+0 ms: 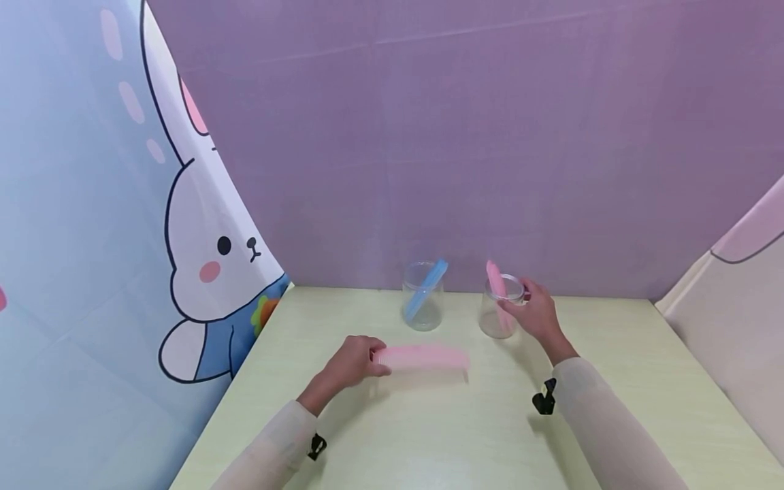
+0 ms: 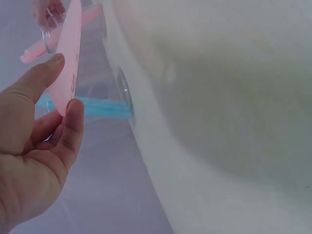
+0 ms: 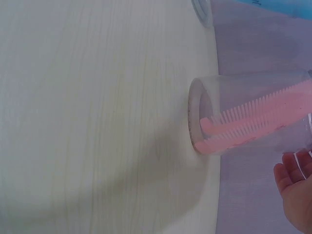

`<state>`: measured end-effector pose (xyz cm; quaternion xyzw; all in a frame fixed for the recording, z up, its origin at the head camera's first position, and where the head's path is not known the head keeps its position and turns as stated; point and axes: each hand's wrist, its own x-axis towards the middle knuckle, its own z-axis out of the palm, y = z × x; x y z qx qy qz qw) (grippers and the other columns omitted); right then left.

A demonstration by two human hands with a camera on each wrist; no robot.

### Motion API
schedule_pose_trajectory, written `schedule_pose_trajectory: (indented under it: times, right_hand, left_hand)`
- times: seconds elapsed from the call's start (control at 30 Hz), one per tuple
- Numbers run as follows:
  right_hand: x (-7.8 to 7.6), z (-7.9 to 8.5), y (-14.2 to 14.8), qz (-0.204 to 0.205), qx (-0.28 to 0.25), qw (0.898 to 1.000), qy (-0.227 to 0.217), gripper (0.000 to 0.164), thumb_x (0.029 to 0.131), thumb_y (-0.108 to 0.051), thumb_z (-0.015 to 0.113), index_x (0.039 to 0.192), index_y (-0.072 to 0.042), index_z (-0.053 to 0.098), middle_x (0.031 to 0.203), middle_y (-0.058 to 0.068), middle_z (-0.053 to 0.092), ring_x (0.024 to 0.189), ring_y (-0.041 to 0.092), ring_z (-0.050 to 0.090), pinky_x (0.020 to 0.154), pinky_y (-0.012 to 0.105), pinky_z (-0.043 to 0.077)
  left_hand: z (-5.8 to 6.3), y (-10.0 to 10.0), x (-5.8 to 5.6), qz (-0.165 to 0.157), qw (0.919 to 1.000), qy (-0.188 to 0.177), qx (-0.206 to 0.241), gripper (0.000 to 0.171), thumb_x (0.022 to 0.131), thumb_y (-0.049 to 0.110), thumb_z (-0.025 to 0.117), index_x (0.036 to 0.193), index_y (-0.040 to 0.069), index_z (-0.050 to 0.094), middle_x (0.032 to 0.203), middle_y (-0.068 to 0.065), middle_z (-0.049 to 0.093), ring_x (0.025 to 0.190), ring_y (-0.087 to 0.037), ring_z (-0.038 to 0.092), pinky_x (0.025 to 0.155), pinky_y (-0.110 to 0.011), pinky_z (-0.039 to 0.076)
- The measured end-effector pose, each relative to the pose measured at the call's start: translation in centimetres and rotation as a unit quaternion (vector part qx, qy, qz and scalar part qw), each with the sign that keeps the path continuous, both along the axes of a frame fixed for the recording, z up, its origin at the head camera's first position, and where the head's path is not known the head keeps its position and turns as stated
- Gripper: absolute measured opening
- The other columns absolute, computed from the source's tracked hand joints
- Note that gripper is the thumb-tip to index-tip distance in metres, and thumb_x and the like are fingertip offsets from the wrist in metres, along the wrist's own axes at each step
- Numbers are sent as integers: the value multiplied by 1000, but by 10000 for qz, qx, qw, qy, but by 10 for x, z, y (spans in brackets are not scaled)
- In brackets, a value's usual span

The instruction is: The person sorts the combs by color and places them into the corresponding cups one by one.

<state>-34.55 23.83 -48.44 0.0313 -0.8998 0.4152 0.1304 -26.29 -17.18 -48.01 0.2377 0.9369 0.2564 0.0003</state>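
Observation:
My left hand (image 1: 352, 361) pinches one end of a pink comb (image 1: 429, 356) between thumb and fingers. The comb is held level above the table, pointing right. My right hand (image 1: 539, 314) grips the upper right side of a clear cup (image 1: 490, 325) standing upright at the back. Inside that cup, two pink combs (image 3: 258, 114) lean with their teeth showing through the wall. To its left stands another clear cup (image 1: 431, 321), apart from both hands, with a blue comb (image 1: 425, 292) tilted in it. Part of the right hand is cut off in the right wrist view.
A pale wood-grain table (image 1: 478, 435) lies under both arms. Behind it hangs a purple cloth (image 1: 392, 150), close to the two cups. A cloth printed with a rabbit (image 1: 202, 258) hangs at the left, and a pale cloth (image 1: 729, 327) at the right.

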Motion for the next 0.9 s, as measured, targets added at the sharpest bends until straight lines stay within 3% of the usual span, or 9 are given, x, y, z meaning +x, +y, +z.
schedule_pose_trajectory:
  times: [0.3,0.63,0.9]
  right_hand:
    - [2,-1,0,-8,-34,10000,-49,73,90,-33,77,144,6,46,136,31,53,119,43,52,96,57,48]
    - [1,0,1,-23,30,10000,21,71,90,-31,77,143,5,48,134,31,55,119,43,53,97,58,48]
    - [-2,-1,1,-13,-1,9999,-109,74,91,-33,77,146,4,45,137,31,53,121,43,52,97,57,49]
  left_hand:
    - [7,5,-9,346,9991,164,157,44,78,28,89,112,3,75,83,-1,70,70,-9,53,62,-21,46]
    - [13,11,-21,450,9968,391,536,37,79,27,89,105,4,76,78,1,67,66,-8,51,58,-20,43]
    - [20,16,-30,600,9926,666,824,40,79,25,89,108,1,74,84,-4,70,67,-7,55,57,-20,46]
